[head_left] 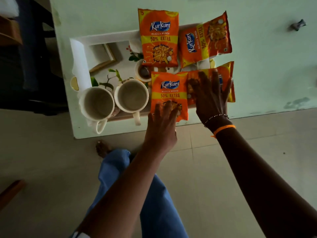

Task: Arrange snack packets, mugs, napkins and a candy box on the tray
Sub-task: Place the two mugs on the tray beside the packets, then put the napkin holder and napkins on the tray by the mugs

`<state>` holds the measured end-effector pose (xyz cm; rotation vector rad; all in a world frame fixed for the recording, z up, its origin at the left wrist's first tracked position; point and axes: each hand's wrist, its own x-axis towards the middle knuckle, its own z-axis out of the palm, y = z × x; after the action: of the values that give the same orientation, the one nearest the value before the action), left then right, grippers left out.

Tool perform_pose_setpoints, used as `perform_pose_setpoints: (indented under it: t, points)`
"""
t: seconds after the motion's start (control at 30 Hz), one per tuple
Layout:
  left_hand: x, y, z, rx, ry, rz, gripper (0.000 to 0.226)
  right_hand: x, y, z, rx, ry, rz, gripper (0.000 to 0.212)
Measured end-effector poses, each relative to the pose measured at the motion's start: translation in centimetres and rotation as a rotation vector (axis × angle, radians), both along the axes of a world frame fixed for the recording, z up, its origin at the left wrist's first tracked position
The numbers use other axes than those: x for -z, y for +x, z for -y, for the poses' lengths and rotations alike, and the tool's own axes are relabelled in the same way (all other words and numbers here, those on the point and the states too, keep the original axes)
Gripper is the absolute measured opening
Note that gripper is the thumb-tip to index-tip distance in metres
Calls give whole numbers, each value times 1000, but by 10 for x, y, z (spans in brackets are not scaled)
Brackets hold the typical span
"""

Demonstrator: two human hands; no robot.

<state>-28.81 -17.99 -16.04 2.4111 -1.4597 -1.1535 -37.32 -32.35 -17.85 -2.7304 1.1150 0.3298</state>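
A white-rimmed tray (80,54) with a printed picture lies on a pale table. Two empty white mugs (97,103) (132,96) stand side by side at its near left, handles toward me. Several orange Kurkure snack packets cover its right half: one at the far left (158,36), one tilted at the far right (205,40), one near me (169,90), and one beside it (226,73). My left hand (161,129) rests with spread fingers on the near packet's lower edge. My right hand (211,98) lies flat on the packet beside it. White paper (204,63) shows under the packets.
The pale green table (265,66) stretches to the right of the tray, with a small metal object (297,24) far right. The table's near edge is just below the tray. My leg in blue trousers (154,203) is over a tiled floor. Dark furniture stands at the left.
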Motion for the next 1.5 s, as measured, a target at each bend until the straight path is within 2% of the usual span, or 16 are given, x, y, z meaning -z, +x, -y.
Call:
perform_pose_setpoints:
  t: [0.3, 0.5, 0.6, 0.77, 0.93, 1.07, 1.27, 1.37, 1.5]
  points:
    - [4, -1, 2, -25, 64, 21, 70, -6, 7, 11, -37, 21, -65, 55]
    - [1, 2, 7, -7, 11, 68, 66, -7, 12, 11, -82, 39, -81, 54]
    - [-7, 1, 5, -22, -47, 59, 63, -17, 16, 4, -62, 64, -13, 49]
    - [-39, 5, -8, -252, -277, -111, 59, -42, 39, -24, -12, 129, 95, 49]
    - [-71, 34, -38, -462, -497, -214, 48, -75, 80, -59, 69, 151, 313, 41]
    - [-88, 84, -77, -717, -564, -178, 42, -94, 131, -99, 34, 254, 495, 32]
    - [-97, 184, -145, -962, -570, -172, 40, -111, 214, -167, -109, 413, 506, 25]
    - [-100, 242, -194, -1084, -568, -93, 39, -117, 271, -208, -193, 491, 507, 23]
    - [-104, 304, -242, -1226, -590, -16, 38, -121, 339, -251, -116, 582, 632, 19]
